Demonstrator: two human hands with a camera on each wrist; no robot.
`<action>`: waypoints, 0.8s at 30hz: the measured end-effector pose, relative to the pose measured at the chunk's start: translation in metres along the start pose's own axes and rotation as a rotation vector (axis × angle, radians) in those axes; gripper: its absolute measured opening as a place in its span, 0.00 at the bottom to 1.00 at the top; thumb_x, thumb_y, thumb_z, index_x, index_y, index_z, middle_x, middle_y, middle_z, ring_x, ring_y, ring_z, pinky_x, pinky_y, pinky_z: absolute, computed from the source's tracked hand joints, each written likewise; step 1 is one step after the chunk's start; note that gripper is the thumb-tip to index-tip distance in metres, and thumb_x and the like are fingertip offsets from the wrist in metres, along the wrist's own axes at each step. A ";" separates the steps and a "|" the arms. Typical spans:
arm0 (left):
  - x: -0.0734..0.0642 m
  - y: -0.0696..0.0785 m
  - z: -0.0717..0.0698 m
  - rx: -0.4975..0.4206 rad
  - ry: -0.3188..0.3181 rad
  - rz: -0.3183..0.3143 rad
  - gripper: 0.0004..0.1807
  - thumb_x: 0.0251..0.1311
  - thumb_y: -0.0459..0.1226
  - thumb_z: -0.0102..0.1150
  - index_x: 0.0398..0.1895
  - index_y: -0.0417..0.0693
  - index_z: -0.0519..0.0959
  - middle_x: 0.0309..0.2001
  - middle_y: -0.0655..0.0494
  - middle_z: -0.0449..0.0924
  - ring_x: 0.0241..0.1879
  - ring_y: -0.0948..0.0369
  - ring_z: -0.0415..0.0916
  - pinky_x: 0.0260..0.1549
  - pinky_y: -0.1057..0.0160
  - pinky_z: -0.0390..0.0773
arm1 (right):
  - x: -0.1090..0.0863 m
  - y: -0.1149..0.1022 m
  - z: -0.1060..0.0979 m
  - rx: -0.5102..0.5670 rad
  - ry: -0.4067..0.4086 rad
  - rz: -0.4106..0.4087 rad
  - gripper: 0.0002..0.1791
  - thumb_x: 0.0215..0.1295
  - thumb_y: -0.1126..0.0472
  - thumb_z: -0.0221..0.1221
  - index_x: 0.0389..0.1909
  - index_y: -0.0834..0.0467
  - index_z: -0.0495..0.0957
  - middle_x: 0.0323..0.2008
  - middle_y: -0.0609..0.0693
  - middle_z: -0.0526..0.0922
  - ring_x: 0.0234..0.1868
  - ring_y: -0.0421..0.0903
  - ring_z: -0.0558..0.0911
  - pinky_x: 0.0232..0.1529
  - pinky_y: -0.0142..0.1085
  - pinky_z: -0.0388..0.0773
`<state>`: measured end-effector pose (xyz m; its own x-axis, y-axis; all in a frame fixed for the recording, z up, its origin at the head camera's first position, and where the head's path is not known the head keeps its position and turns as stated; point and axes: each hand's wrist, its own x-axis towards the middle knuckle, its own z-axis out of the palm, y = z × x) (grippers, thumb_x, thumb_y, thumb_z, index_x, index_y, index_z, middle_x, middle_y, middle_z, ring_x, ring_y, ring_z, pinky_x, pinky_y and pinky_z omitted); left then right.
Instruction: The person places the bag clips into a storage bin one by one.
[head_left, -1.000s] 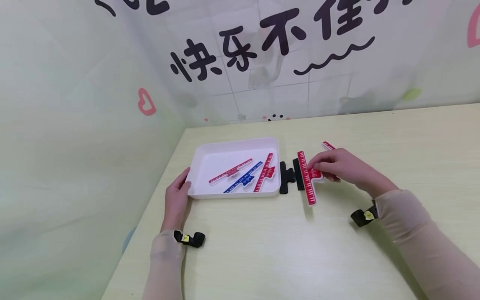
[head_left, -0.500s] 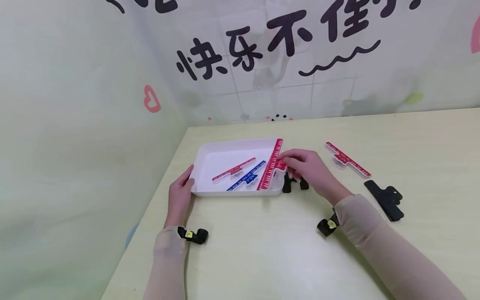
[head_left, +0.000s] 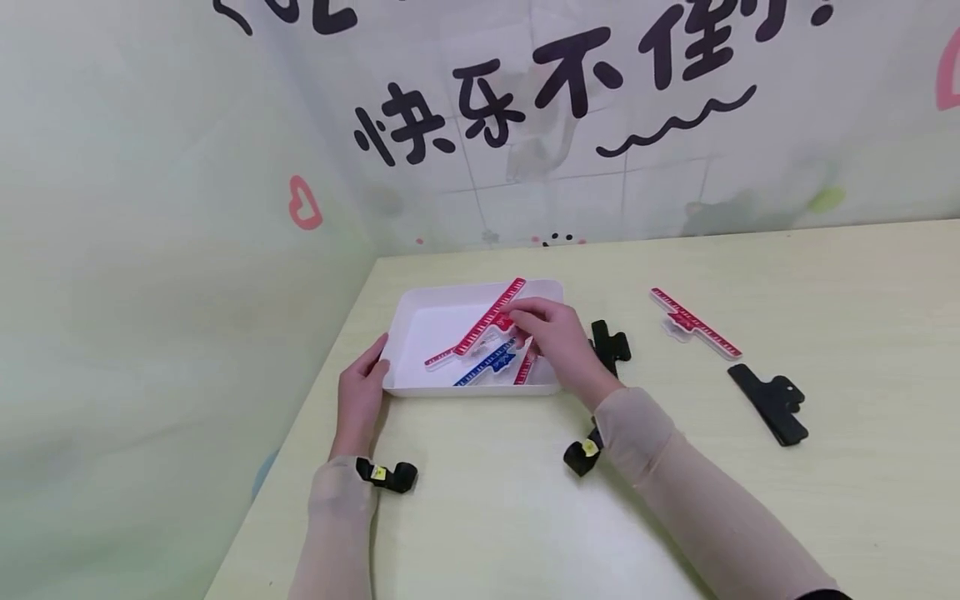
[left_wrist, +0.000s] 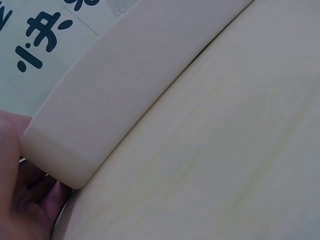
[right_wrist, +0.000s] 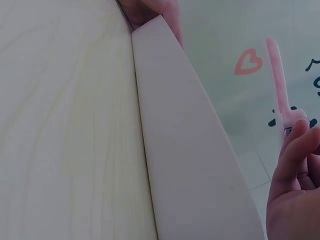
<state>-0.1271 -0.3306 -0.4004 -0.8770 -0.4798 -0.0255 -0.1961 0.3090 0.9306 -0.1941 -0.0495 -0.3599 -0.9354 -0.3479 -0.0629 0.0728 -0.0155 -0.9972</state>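
Note:
A white tray (head_left: 420,391) lies on the table, and my left hand (head_left: 362,398) grips its left end, the thumb at the near corner. Above the tray, my right hand (head_left: 558,337) pinches a red clip with a piano-key pattern (head_left: 483,323) by its handle. The right wrist view shows this clip (right_wrist: 278,80) edge-on, raised over the tray wall (right_wrist: 185,130). Inside the tray are a blue clip (head_left: 483,364), a red clip (head_left: 441,358) partly covered by the held one, and another red clip (head_left: 524,371) partly hidden by my right hand.
Right of the tray, black clips (head_left: 617,343) are partly hidden behind my right wrist. Farther right lie a red piano-key clip (head_left: 697,323) and a black clip (head_left: 768,404). A printed cloth (head_left: 555,183) hangs behind the table (head_left: 480,500).
My right hand has carried the red clip leftward from beside the black clips to over the tray's middle. My left hand has kept its grip on the tray.

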 end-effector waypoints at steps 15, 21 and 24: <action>-0.003 -0.002 0.001 -0.011 0.018 -0.002 0.22 0.64 0.37 0.47 0.59 0.69 0.70 0.63 0.70 0.65 0.65 0.69 0.57 0.62 0.65 0.62 | 0.024 0.010 0.059 0.236 0.104 0.032 0.10 0.66 0.57 0.51 0.41 0.50 0.80 0.29 0.49 0.75 0.26 0.42 0.71 0.24 0.30 0.69; -0.003 -0.003 0.002 0.004 0.025 -0.004 0.22 0.65 0.38 0.46 0.60 0.69 0.70 0.63 0.72 0.65 0.65 0.69 0.57 0.62 0.65 0.62 | 0.029 0.013 0.071 0.187 0.058 0.018 0.11 0.67 0.58 0.50 0.42 0.50 0.80 0.30 0.49 0.76 0.26 0.44 0.72 0.26 0.34 0.71; -0.005 -0.003 0.000 0.008 0.022 0.003 0.22 0.65 0.38 0.46 0.59 0.70 0.70 0.63 0.71 0.65 0.65 0.69 0.57 0.62 0.65 0.62 | 0.031 0.015 0.072 0.158 0.044 0.017 0.11 0.68 0.58 0.50 0.43 0.50 0.79 0.32 0.51 0.77 0.26 0.44 0.73 0.26 0.33 0.71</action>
<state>-0.1220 -0.3291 -0.4029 -0.8677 -0.4968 -0.0146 -0.1972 0.3173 0.9276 -0.1966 -0.1283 -0.3739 -0.9476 -0.3078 -0.0851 0.1393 -0.1586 -0.9775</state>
